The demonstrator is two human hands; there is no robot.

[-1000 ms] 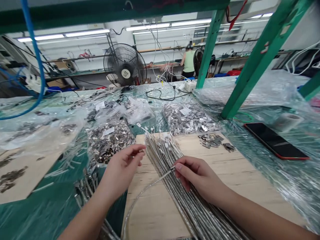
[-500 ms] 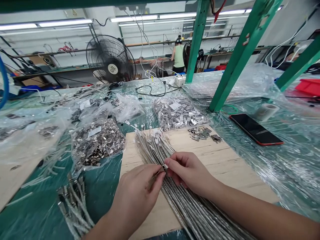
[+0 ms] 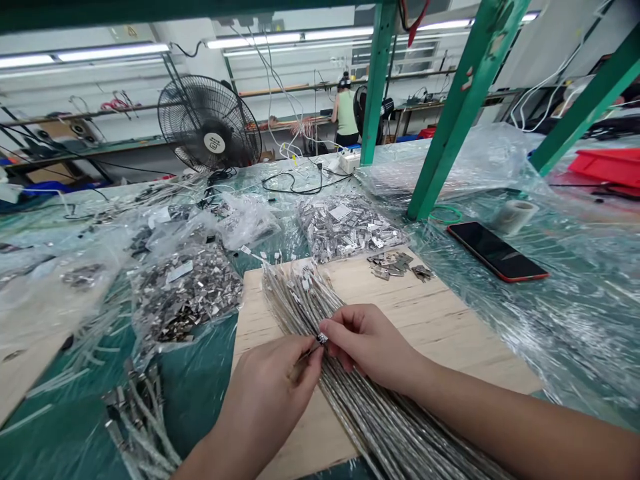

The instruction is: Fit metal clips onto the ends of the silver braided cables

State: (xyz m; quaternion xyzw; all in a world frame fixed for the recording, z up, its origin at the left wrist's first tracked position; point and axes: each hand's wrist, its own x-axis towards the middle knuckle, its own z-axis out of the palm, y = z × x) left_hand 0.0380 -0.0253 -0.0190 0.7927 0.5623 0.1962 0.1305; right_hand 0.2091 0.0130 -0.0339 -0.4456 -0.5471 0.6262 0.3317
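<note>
My left hand [image 3: 273, 393] is closed in a pinch, thumb and forefinger meeting at a small shiny metal connector piece [image 3: 321, 339]. My right hand [image 3: 373, 343] pinches the same piece from the other side, its thumb tip against it. Fingers cover much of the piece, so its exact shape is hidden. Beneath both hands runs a thick bundle of clear-jacketed braided cables [image 3: 350, 397], with white-tipped ends [image 3: 303, 270] fanned out at the far end. The bundle lies across a light wooden board [image 3: 465, 340].
Bags of small metal parts [image 3: 193, 283] and metal connector shells [image 3: 350, 227] lie beyond the hands. Loose metal pieces [image 3: 393, 263] sit on the board's far corner. A phone [image 3: 495, 250] lies right, finished cables [image 3: 143, 413] left. Green posts [image 3: 450, 120] rise behind; a person [image 3: 346, 113] stands farther back.
The whole view has shifted slightly left as my head turned. Both hands keep their pinch at the metal piece, which has tilted a little between the fingertips.
</note>
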